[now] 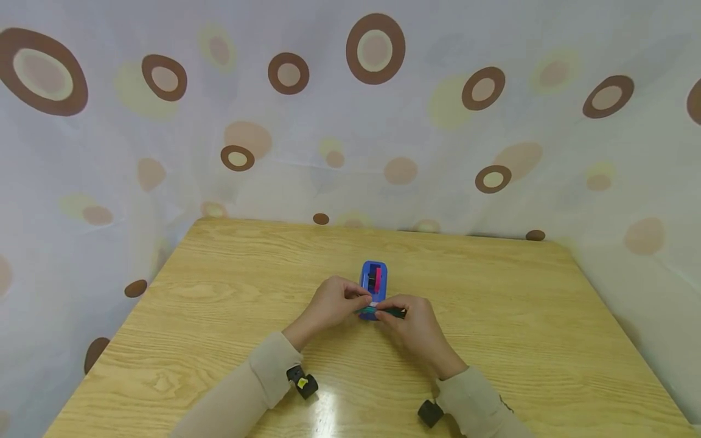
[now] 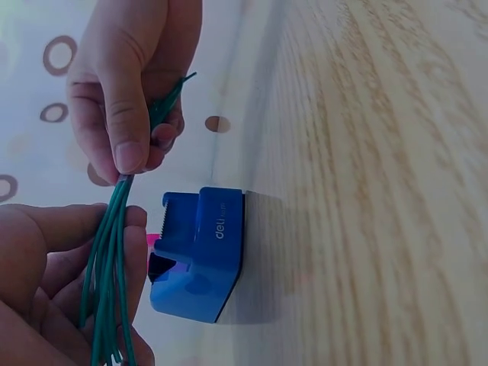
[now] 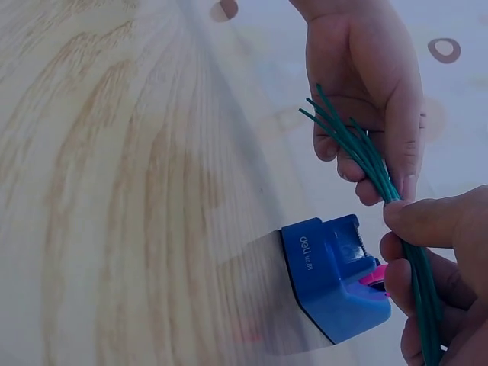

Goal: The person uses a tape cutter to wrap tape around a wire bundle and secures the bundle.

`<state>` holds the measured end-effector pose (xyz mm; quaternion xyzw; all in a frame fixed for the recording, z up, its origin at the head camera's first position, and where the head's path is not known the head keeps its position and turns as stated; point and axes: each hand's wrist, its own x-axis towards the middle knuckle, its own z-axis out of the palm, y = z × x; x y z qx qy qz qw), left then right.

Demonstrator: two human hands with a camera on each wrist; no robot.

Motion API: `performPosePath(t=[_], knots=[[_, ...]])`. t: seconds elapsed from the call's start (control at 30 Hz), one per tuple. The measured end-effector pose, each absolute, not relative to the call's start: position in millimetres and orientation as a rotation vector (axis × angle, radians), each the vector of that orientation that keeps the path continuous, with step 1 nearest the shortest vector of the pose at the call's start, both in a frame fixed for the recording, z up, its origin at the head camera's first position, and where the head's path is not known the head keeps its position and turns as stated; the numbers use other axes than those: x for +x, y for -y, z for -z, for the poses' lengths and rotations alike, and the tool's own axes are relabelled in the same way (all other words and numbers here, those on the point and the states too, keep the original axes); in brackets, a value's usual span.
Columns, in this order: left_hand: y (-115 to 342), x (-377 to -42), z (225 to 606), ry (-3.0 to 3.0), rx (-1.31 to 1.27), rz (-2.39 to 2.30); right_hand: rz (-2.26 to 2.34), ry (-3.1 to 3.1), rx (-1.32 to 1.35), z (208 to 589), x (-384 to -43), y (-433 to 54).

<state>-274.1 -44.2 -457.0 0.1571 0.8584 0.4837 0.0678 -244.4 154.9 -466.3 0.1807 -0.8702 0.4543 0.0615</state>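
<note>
A bundle of thin green wires [image 2: 110,259] runs between my two hands. My left hand [image 1: 331,302] pinches it near one end with thumb and fingers, and loose wire ends fan out past the palm in the right wrist view. My right hand [image 1: 417,325] grips the other part, its thumb [image 3: 427,221] pressed along the wires. Both sets of fingertips are close together at the middle of the bundle. Just behind it on the table stands a blue tape dispenser [image 1: 366,267] with a pink core [image 1: 378,280] and a toothed cutting edge [image 2: 164,217].
The wooden table [image 1: 246,261] spreads out around both arms. A pale curtain [image 1: 328,109] with brown ring patterns surrounds its back and sides. Small black devices [image 1: 302,382] are strapped at both wrists over beige sleeves [image 1: 235,389].
</note>
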Motion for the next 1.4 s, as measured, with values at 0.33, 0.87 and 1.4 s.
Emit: performPosePath(t=[0.33,0.87,1.4], knots=[[45.0,-270.0,449.9,-2.559,0.493,-1.486,-1.379,2.634,0.579,458.3,-242.8,-156.2],[49.2,-258.7,434.1,-2.561,0.595,-1.499,-1.375,2.61,0.639,447.0,-239.1,-157.7],[45.6,-246.9,418.3,-2.641,0.727,-1.493,-1.321,2.558,0.662,428.9,-232.6,-159.6]])
